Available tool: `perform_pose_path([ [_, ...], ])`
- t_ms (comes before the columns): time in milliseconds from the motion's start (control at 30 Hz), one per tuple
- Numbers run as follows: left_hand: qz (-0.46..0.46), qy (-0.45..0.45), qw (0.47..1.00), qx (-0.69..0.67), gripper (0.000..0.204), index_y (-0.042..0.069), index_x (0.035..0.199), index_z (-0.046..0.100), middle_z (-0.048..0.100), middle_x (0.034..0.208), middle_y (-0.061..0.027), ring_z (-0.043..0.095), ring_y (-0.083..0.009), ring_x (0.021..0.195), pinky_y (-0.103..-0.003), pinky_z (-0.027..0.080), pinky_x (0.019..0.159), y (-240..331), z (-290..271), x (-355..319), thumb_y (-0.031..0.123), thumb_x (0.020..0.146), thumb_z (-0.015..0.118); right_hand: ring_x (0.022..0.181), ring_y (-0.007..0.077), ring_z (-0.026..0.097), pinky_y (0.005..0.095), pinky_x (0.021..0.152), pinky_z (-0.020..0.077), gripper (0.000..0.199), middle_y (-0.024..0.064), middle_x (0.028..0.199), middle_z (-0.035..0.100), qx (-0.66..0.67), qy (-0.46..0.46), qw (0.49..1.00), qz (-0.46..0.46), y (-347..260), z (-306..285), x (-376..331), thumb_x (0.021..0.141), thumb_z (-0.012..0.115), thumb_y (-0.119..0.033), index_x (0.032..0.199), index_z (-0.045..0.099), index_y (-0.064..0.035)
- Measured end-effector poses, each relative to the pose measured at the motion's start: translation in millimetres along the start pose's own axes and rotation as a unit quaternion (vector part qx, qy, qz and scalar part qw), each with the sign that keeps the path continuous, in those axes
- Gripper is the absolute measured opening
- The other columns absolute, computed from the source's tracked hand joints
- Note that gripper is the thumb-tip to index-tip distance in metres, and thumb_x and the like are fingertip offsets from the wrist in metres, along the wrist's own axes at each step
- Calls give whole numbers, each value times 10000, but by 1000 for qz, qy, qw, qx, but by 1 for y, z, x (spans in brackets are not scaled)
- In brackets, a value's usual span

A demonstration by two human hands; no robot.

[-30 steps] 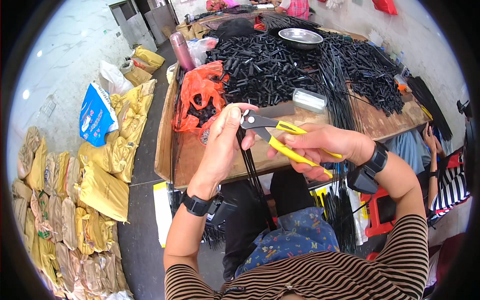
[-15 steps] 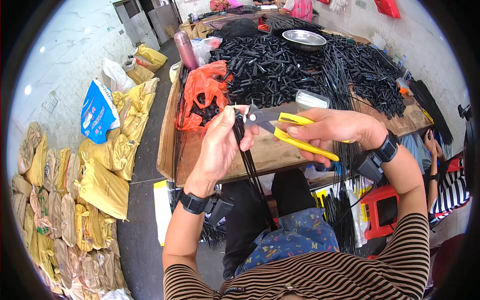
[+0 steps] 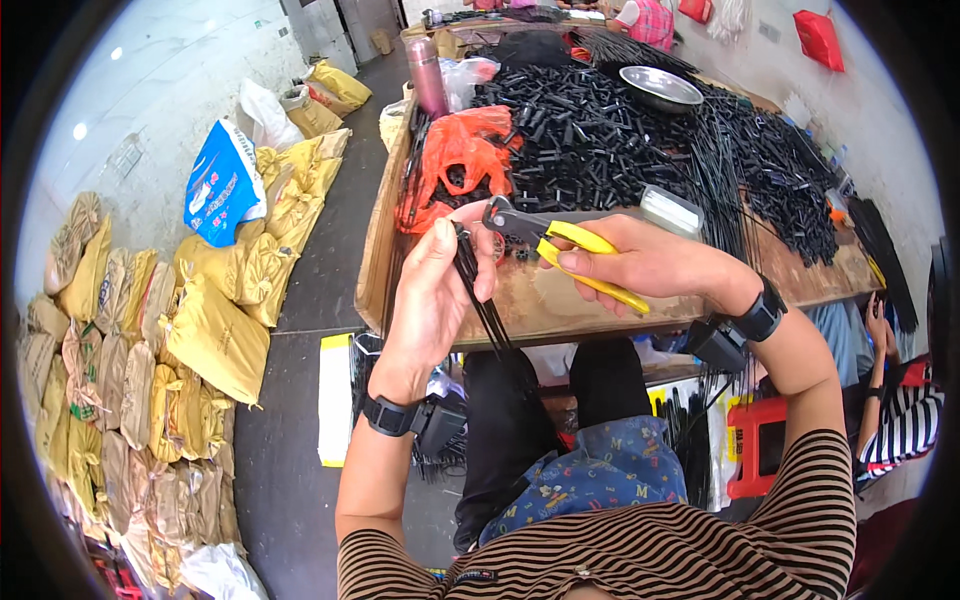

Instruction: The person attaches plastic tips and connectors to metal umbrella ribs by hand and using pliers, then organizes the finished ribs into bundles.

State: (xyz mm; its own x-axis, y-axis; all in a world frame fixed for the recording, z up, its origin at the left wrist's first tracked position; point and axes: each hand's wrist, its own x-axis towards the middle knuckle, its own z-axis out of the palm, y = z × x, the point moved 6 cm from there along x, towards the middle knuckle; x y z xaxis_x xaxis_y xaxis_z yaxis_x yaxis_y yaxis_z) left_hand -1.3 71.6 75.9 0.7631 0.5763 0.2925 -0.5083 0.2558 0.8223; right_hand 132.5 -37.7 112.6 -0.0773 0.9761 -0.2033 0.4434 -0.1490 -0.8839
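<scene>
Several thin black rods (image 3: 487,318) are bunched in my left hand (image 3: 437,275), which is closed round their upper ends while the lengths hang toward my lap. My right hand (image 3: 640,262) grips yellow-handled pliers (image 3: 590,240). Their dark metal jaws (image 3: 500,214) point left and lie just beside the rod tops at my left fingers; whether they touch cannot be made out. Behind my hands, an orange-red plastic bag (image 3: 460,150) with small dark pieces in it lies on the wooden table (image 3: 560,312).
A large heap of short black parts (image 3: 590,135) covers the far table, with a metal bowl (image 3: 661,88) on it. A clear box (image 3: 671,211) and a pink flask (image 3: 427,78) stand nearby. Yellow sacks (image 3: 215,340) line the left wall. Another person's hand (image 3: 880,325) shows at right.
The view has shifted, so the table sits further right. My left hand holds the rods a little lower relative to the pliers, and the plier jaws have come away from the rod tops slightly.
</scene>
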Motion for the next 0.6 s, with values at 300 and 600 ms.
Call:
perform_pose_path([
  [300,-1,-33,999,-8,462,-32,1285,436,574,922,-83,491,-121,676,-261,419,644,-1,0,0,332,1002,413,560,77,518,240,468,438,270,-2,679,508,-44,-31,998,9,-18,5,1,989,460,-298,1008,520,-35],
  [600,11,-35,999,18,395,-4,1211,472,594,900,-90,472,-98,658,-244,407,627,-6,12,4,327,1010,398,541,75,523,231,456,447,278,4,672,512,-81,-23,996,35,-20,-3,-15,994,448,-285,1094,515,-34],
])
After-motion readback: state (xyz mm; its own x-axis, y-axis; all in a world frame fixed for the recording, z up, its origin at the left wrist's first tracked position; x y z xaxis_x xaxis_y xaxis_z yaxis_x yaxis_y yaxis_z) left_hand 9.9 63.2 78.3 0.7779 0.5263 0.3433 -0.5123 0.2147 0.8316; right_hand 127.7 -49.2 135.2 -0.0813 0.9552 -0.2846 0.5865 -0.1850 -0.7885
